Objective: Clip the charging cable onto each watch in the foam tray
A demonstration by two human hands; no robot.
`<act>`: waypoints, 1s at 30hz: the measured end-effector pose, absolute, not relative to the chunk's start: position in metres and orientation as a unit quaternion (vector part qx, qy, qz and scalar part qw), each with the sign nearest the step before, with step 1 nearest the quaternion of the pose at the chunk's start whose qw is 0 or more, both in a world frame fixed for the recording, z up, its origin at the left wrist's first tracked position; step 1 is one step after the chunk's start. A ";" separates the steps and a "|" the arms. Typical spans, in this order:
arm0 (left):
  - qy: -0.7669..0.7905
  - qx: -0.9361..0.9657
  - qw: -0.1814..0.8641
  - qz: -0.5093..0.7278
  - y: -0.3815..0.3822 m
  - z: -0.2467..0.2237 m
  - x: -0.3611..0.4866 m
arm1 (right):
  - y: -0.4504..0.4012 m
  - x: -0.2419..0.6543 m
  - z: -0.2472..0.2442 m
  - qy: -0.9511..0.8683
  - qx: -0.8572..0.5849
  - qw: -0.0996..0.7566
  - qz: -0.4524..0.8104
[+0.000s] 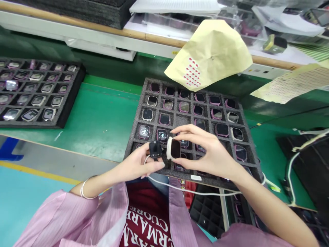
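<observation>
My left hand (147, 163) is closed on a small black square device (155, 150) with a white cable (185, 189) running from it. Between the thumb and fingers of my right hand (205, 149) is a smartwatch case (174, 148) with a pale frame and a dark screen, tilted a little. The two pieces are close together, with a narrow gap between them. Below both hands lies a dark grey foam tray (183, 120) divided into compartments, most holding strapless watch cases with pink or pale frames. A few of their screens are lit.
Another foam tray (81, 73) of watch cases lies left on the green bench (108, 109). A yellow paper sheet (221, 48) with red marks hangs from the shelf edge over the near tray's back. Black foam (102, 13) and papers occupy the shelf; cables run at the right.
</observation>
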State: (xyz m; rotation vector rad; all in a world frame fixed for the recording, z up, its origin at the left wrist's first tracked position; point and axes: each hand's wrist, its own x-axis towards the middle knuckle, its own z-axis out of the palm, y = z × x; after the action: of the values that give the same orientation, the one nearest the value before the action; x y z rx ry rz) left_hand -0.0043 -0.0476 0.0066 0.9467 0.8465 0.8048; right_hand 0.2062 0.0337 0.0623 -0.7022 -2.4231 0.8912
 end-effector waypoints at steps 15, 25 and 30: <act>0.452 0.401 0.705 0.372 -0.048 0.002 0.015 | 0.022 0.188 0.031 -0.936 -0.187 0.215 0.206; 0.441 0.415 0.676 0.421 -0.051 -0.002 0.014 | 0.014 0.189 0.026 -0.924 -0.190 0.258 0.209; 0.440 0.403 0.696 0.400 -0.050 -0.001 0.014 | 0.013 0.190 0.028 -0.924 -0.199 0.253 0.208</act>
State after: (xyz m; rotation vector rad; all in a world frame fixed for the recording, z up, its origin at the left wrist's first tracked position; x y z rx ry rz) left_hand 0.0137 -0.0499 -0.0010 0.8997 0.9813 0.8920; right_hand 0.1898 0.0135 0.0275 -0.5411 -2.5103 0.5642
